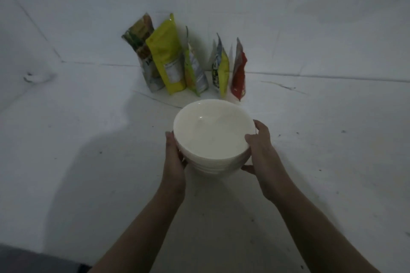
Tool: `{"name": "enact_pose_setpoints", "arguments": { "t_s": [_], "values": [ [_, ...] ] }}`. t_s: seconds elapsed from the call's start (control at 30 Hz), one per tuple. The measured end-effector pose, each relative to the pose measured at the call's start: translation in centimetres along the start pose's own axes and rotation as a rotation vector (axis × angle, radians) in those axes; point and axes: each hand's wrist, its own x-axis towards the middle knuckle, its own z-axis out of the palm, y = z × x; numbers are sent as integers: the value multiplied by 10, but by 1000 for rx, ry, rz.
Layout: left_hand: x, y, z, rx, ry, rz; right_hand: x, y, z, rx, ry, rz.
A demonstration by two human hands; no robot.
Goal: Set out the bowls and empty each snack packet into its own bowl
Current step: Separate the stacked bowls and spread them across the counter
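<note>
Bowls (213,137) were stacked, your left hand (174,157) and right hand (260,148) curled round the stack's sides. You had set out none. Packets (184,62) stood far off, unemptied.

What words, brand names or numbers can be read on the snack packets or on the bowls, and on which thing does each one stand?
No text can be read with certainty.
Leftmost packet: print too blurred to read.
Large yellow packet: pale label panel, too small to read.
Green packet: blurred.
Yellow and black packet: large dark letters, unreadable.
Red packet: blurred.
Stack of bowls: plain white, no marking visible.
</note>
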Motion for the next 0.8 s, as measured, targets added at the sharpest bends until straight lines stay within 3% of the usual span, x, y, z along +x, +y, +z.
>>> {"name": "enact_pose_setpoints", "arguments": {
  "t_s": [0.2, 0.53, 0.8],
  "values": [
    [-10, 31, -78, 56, 58, -16, -16, -3, 75, -18, -128, 2],
    [12, 69, -182, 69, 110, -18, -34, -14, 182, -7, -161, 7],
    [27, 82, -230, 84, 172, 210, -42, -14, 238, -26, -163, 9]
  ]
}}
